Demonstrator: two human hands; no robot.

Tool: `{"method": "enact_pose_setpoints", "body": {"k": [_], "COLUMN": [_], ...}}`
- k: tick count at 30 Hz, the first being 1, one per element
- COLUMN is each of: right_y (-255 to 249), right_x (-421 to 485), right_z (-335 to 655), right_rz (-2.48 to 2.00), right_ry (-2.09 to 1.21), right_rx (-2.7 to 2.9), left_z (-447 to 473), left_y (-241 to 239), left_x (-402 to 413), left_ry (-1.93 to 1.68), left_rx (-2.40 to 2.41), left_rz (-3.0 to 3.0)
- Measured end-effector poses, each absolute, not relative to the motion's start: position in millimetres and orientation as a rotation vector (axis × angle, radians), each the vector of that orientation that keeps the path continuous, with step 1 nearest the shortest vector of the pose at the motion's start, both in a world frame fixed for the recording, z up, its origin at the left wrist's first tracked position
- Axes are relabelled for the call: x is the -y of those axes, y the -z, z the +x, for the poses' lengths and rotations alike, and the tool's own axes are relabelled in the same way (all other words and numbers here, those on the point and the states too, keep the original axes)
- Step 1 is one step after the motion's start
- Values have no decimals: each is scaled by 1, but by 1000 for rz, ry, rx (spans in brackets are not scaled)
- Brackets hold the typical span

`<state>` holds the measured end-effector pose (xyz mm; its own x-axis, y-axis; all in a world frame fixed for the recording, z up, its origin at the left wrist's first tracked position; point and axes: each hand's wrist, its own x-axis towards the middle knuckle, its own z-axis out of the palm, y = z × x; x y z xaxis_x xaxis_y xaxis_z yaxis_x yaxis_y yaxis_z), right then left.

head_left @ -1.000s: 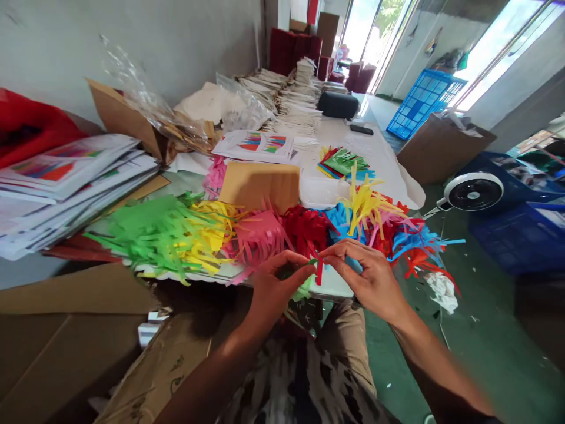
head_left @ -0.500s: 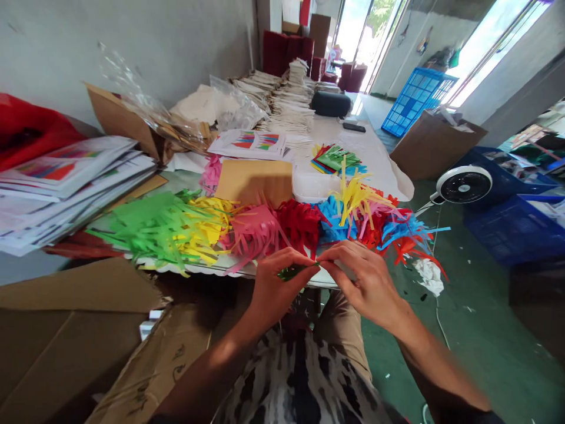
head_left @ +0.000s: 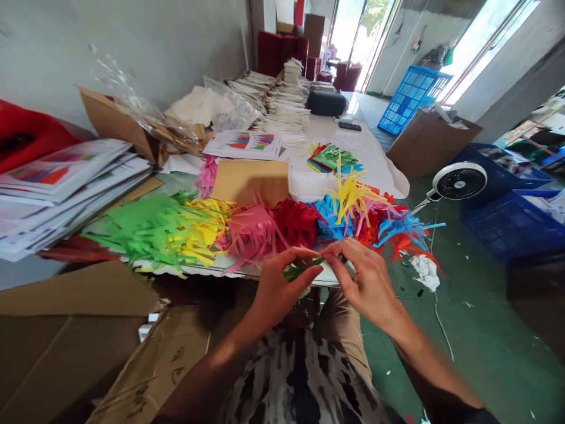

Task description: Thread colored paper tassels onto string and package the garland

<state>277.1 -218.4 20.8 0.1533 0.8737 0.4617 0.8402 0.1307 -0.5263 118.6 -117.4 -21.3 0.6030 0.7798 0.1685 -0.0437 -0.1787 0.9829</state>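
As the head view shows, the left hand (head_left: 282,285) has its thumb and forefinger closed on a narrow piece of green paper (head_left: 302,270), the grip pinching it just above the near edge of the table (head_left: 375,158). The right hand (head_left: 364,277) meets it from the other side, its fingertips bunched beside the paper's tip; whether that grip pinches the paper too, I cannot tell. Just beyond the hands, fringed paper lies in a row along the table: a green bundle (head_left: 141,227) at the left, then a yellow bundle (head_left: 205,229), a pink bundle (head_left: 253,229), a dark red bundle (head_left: 298,224) and a blue bundle (head_left: 329,212), with a mixed heap of yellow, pink, red and blue strips (head_left: 368,206) at the right end. Behind the row are a tan sheet (head_left: 251,181) and, just beside it, a clear plastic container (head_left: 309,185), with a smaller multicoloured pile (head_left: 333,158) beyond
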Motion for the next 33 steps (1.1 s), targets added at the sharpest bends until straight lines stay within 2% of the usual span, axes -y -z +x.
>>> {"method": "enact_pose_setpoints", "body": {"k": [10, 15, 19, 25, 30, 33], "right_y": [-17, -8, -3, 0, -1, -2], "right_x": [215, 216, 218, 218, 220, 217], "right_z": [289, 294, 300, 296, 303, 308], "right_rz": [-1596, -1512, -1474, -1533, -1528, -1491], "right_ry": [-500, -622, -544, -485, -357, -411], "right_rx": [1464, 1338, 1179, 1331, 1167, 1143], "left_z": [124, 128, 130, 139, 138, 136], "left_y": [20, 25, 27, 27, 28, 32], "left_x": [120, 119, 117, 117, 119, 118], "left_ry": [-816, -791, -757, -642, -585, -566], "left_rx": [-661, -672, -639, -506, -501, -525], "left_rz": [1538, 1535, 1616, 1828, 1782, 1684]}}
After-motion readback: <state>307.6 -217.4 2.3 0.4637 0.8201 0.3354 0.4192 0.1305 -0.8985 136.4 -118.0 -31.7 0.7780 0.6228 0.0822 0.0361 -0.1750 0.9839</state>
